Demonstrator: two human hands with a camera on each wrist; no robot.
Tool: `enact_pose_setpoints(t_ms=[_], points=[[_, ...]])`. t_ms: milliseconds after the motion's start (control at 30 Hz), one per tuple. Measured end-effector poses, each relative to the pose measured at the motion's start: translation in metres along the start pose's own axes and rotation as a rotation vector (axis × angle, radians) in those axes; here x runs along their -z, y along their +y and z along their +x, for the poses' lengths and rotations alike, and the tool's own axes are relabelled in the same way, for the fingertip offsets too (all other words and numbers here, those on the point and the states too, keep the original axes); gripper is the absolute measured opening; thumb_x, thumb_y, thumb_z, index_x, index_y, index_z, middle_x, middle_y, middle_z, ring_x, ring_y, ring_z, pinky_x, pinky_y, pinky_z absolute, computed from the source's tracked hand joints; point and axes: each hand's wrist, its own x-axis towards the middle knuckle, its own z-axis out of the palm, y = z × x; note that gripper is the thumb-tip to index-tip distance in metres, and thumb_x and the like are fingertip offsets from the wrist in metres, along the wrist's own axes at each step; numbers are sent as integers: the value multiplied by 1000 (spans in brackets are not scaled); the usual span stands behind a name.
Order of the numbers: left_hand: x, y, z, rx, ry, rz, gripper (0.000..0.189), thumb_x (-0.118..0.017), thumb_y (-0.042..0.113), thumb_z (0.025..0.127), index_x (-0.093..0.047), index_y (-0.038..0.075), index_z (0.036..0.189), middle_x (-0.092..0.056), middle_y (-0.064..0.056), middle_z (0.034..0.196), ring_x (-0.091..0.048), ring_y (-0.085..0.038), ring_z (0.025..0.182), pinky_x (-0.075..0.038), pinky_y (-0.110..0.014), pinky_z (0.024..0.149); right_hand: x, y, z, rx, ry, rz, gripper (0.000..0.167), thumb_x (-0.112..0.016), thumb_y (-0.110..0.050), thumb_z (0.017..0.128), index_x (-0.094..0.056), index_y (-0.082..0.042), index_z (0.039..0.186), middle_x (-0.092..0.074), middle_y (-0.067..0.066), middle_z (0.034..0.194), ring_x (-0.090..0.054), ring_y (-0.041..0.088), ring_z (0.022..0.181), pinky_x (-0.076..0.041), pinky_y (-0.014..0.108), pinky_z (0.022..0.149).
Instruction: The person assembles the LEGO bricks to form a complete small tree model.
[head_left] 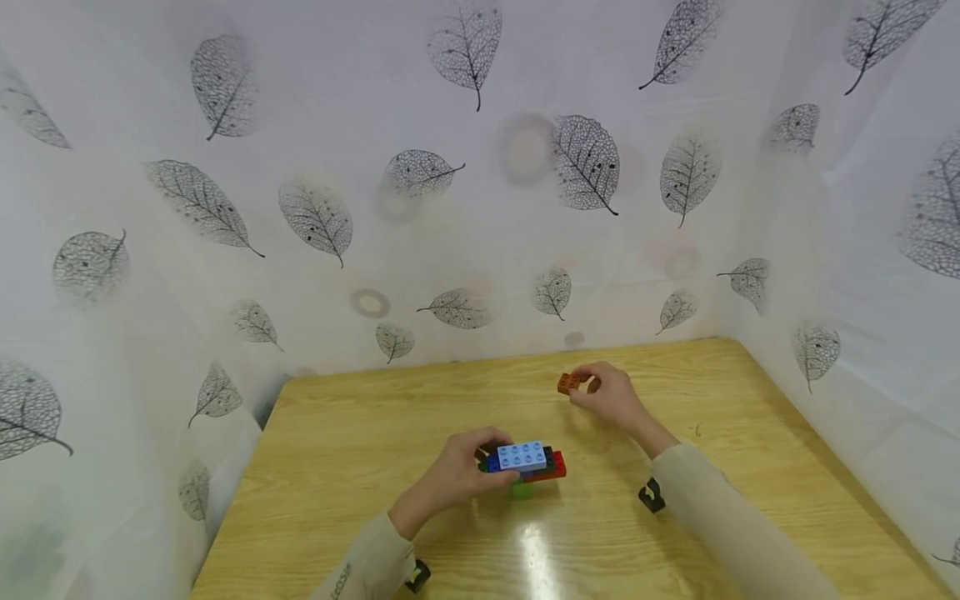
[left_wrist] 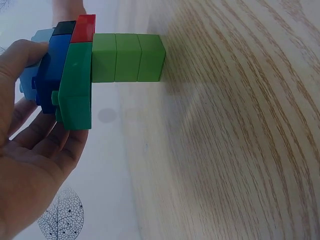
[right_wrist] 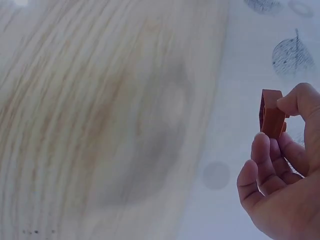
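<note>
My left hand (head_left: 452,472) grips a stack of toy building bricks near the middle of the table. On top lies a light blue brick (head_left: 522,455); under it are a dark blue brick (left_wrist: 54,62) and a black brick (left_wrist: 64,28). Below those sit a green brick (left_wrist: 76,85) and a red brick (head_left: 555,468). A column of light green bricks (left_wrist: 127,58) runs from the underside toward the tabletop; whether it touches the wood I cannot tell. Farther back and to the right, my right hand (head_left: 611,398) pinches a small orange-brown brick (right_wrist: 273,114) between thumb and fingers, held above the table.
Both hands work over a wooden table (head_left: 360,433) with a yellowish grain. A pale curtain (head_left: 480,250) printed with leaves hangs behind it and along both sides. Black straps (head_left: 652,495) show beneath the wrists.
</note>
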Motion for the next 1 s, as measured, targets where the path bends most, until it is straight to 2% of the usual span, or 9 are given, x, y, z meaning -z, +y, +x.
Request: enact_pose_setpoints(t_ms=[267,500,733,1000], points=[[0,1,0,-2,1,-2,35,-84,32,92,-70,20,121,-73,5,111,-63,-8,96,-56,-27,86,5,-39,-19,154,-114,11,33,-80,-14,90,-72,-7,121,-68,10,114,-60,14,84,-52,27,67],[0,2,0,-4,5,-14,35,-84,31,92,-70,18,121,-73,3,110,-63,-8,94,-56,-28,84,7,-64,-34,246,-194,31,31,-80,-12,89,-72,-12,119,-68,2,108,-60,11,82,-53,25,68],[0,1,0,-8,5,-18,35,-84,29,91,-70,18,122,-73,3,111,-64,-7,95,-57,-26,85,6,-79,-44,333,-259,58,30,-79,-14,91,-72,-16,120,-67,-2,108,-61,10,82,-53,27,68],[0,0,0,-37,12,-14,36,-84,31,92,-70,17,122,-74,0,110,-64,-7,92,-61,-38,83,0,-87,-52,383,-332,80,32,-79,-15,92,-71,-18,122,-67,-2,106,-62,14,82,-51,26,67]])
